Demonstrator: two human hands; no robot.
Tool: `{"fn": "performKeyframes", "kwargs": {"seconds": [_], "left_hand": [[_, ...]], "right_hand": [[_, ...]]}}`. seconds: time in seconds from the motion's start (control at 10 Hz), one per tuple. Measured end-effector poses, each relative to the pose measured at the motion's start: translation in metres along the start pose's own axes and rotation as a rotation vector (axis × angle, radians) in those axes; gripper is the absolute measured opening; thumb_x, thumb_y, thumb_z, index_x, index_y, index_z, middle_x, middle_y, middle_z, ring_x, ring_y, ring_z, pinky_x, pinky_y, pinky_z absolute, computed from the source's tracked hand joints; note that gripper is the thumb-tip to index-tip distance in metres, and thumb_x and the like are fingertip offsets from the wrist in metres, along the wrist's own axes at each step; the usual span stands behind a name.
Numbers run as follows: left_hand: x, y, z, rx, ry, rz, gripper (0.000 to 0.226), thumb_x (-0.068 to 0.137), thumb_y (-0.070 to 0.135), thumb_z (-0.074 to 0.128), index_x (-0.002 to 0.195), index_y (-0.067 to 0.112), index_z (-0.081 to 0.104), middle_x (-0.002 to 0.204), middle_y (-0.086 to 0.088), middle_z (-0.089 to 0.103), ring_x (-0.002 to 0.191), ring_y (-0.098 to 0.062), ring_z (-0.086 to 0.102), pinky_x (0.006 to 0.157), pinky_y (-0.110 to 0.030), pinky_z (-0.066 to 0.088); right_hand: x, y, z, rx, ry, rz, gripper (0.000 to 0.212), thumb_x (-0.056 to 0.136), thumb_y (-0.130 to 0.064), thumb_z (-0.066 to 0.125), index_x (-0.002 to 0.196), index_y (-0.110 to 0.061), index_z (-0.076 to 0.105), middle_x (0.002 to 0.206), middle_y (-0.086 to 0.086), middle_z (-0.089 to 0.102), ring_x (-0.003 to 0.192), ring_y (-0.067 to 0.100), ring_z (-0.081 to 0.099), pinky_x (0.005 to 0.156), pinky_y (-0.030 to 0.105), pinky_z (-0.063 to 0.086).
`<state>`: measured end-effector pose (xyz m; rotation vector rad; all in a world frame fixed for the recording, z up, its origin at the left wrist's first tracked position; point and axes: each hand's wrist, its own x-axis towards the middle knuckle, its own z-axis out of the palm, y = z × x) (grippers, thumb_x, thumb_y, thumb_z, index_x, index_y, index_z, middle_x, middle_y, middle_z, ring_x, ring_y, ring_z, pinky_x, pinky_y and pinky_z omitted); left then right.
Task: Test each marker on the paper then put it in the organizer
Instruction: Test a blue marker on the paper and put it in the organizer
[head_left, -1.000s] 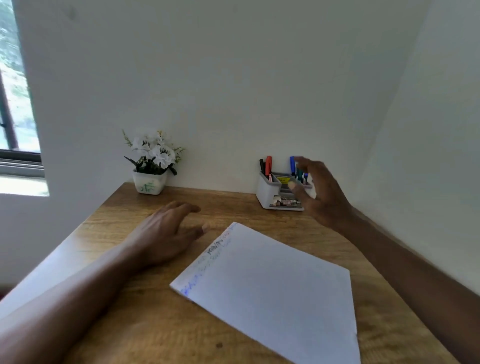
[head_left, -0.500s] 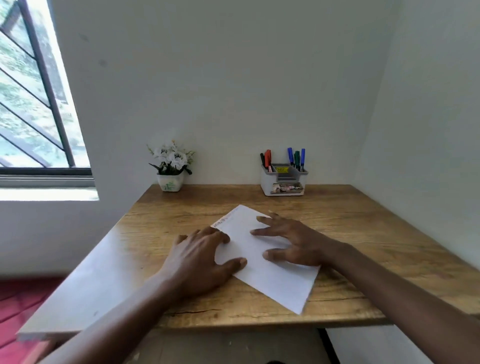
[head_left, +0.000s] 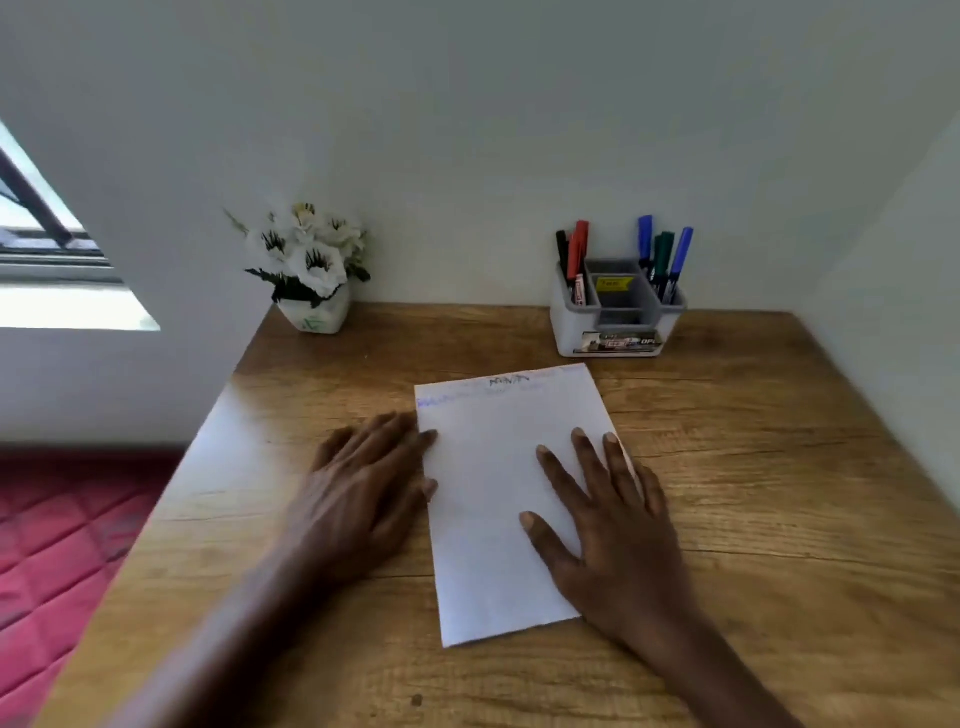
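— How many hands are on the table (head_left: 779, 467)?

— Two, both flat. The left grip (head_left: 358, 493) lies on the wood with straight fingers close together, its fingertips touching the left edge of the one sheet of paper (head_left: 488, 467). The right grip (head_left: 618, 540) is spread wide, pressing down on the sheet's right half, holding nothing.

— And the pens?

— All in the one organizer (head_left: 571, 322), well beyond the right grip's fingertips, against the wall. I count a black marker (head_left: 562, 249) and a red marker (head_left: 577, 249) in the compartment nearer the left grip. On the other side stand a blue marker (head_left: 644, 239), a green marker (head_left: 663, 254) and a second blue marker (head_left: 681, 249). They crowd, so I cannot tell if more hide behind.

— Anything else?

— One flower pot (head_left: 317, 317), far past the left grip. Scribbles mark the paper's far edge.
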<state>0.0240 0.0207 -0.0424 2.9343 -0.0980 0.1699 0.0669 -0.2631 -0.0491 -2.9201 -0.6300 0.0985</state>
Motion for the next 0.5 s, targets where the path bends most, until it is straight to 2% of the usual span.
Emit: {"fn": "performKeyframes", "kwargs": {"seconds": [0.1, 0.2, 0.3, 0.5], "left_hand": [[-0.016, 0.021, -0.002, 0.010, -0.145, -0.072, 0.083, 0.092, 0.080, 0.015, 0.161, 0.036, -0.001, 0.169, 0.005, -0.008, 0.155, -0.015, -0.016, 0.126, -0.049, -0.001], [-0.027, 0.036, -0.012, -0.030, -0.185, -0.127, 0.086, 0.094, 0.078, 0.022, 0.162, 0.031, -0.002, 0.170, 0.002, -0.008, 0.155, -0.017, -0.018, 0.125, -0.051, -0.001], [-0.031, 0.039, -0.008, -0.020, -0.214, -0.171, 0.084, 0.096, 0.074, 0.022, 0.162, 0.029, -0.003, 0.170, 0.001, -0.009, 0.155, -0.018, -0.018, 0.125, -0.052, -0.002], [-0.031, 0.046, -0.013, -0.043, -0.228, -0.208, 0.083, 0.096, 0.075, 0.019, 0.162, 0.030, -0.004, 0.170, 0.001, -0.010, 0.155, -0.019, -0.016, 0.125, -0.050, -0.004]], "right_hand": [[-0.020, -0.018, 0.001, 0.067, 0.079, 0.079, 0.072, 0.096, -0.071, 0.024, 0.160, -0.042, 0.009, 0.171, -0.003, -0.004, 0.158, 0.024, -0.010, 0.125, 0.054, 0.003], [-0.031, -0.030, -0.011, 0.082, 0.026, 0.122, 0.072, 0.098, -0.067, 0.031, 0.161, -0.036, 0.017, 0.172, 0.003, 0.004, 0.158, 0.029, -0.002, 0.124, 0.057, 0.010], [-0.031, -0.032, -0.011, 0.072, 0.014, 0.117, 0.072, 0.098, -0.067, 0.033, 0.160, -0.035, 0.020, 0.171, 0.004, 0.007, 0.158, 0.030, 0.000, 0.124, 0.058, 0.010], [-0.028, -0.033, -0.016, 0.094, 0.068, 0.113, 0.073, 0.094, -0.067, 0.041, 0.158, -0.031, 0.032, 0.169, 0.007, 0.020, 0.157, 0.032, 0.012, 0.122, 0.060, 0.014]]}}
